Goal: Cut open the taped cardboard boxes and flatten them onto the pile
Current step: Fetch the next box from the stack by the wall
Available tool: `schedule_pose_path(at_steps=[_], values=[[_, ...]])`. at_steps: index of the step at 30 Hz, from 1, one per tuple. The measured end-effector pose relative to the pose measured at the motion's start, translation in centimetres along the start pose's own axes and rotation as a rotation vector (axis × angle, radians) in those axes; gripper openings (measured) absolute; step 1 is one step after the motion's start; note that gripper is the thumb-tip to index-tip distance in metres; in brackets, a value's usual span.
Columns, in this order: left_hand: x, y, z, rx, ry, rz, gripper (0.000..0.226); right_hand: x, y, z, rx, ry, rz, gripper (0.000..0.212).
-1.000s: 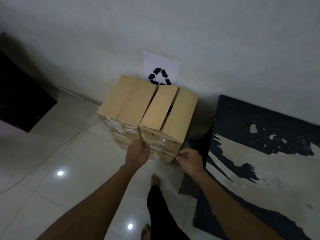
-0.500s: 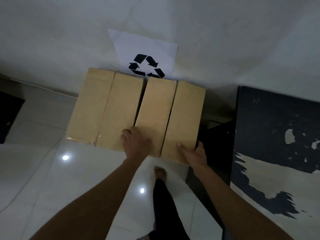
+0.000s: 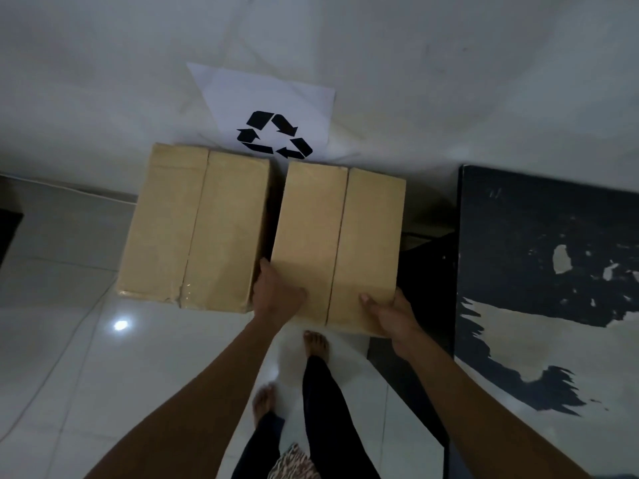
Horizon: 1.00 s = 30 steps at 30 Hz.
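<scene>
Two taped cardboard boxes stand side by side against the wall, seen from above. The right box [image 3: 340, 236] has a centre seam along its top. My left hand [image 3: 278, 295] grips its near left corner, fingers reaching into the gap between the boxes. My right hand [image 3: 390, 314] grips its near right corner, thumb on top. The left box [image 3: 193, 226] stands apart from it by a narrow dark gap, with clear tape on its near edge. Whether more boxes lie beneath is hidden.
A white paper with a black recycling symbol [image 3: 273, 133] is stuck on the wall behind the boxes. A dark board with peeling paint [image 3: 546, 288] lies on the right. My bare feet [image 3: 314, 344] stand on glossy white floor tiles [image 3: 86, 375].
My view has moved closer and over the boxes. Both hands went from the front face to the right box's near corners, and a gap has opened between the two boxes.
</scene>
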<state>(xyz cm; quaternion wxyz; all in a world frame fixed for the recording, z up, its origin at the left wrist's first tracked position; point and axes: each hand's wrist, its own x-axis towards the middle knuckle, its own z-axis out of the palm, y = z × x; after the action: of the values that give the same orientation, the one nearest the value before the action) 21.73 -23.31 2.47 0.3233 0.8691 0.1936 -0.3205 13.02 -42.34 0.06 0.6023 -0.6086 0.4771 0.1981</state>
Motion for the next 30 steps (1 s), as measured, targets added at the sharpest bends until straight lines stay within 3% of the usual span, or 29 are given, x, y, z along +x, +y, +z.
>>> schedule_pose_path(at_steps=[4,9,14,18,22,26,28,30], values=[[0.6,-1.1,-1.4,-0.041,0.010,-0.001,0.079,-0.6,0.3,1.1,0.019,0.035,-0.010,0.069],[-2.4,-1.8,-3.5,-0.175,0.046,0.201,0.077,-5.5,-0.6,-0.4,0.155,0.027,-0.098,0.057],[-8.2,-0.2,-8.7,-0.402,-0.068,0.401,0.058,-13.4,-3.5,-2.4,0.235,0.034,-0.251,0.038],[-13.2,1.4,-12.7,-0.531,-0.274,0.615,0.043,-18.7,-4.4,-3.9,0.305,0.131,-0.298,0.032],[-17.4,2.8,-14.3,-0.497,-0.445,0.727,0.076,-23.6,-2.2,-5.6,0.406,0.207,-0.312,0.035],[-20.5,3.2,-13.6,-0.456,-0.439,0.879,0.063,-27.7,1.9,-8.0,0.479,0.254,-0.339,0.039],[-22.5,3.7,-12.7,-0.395,-0.397,0.915,0.087,-29.6,4.0,-9.6,0.530,0.293,-0.357,0.040],[-24.7,4.4,-11.5,-0.296,-0.374,0.832,0.118,-31.4,6.1,-11.1,0.567,0.321,-0.381,0.043]])
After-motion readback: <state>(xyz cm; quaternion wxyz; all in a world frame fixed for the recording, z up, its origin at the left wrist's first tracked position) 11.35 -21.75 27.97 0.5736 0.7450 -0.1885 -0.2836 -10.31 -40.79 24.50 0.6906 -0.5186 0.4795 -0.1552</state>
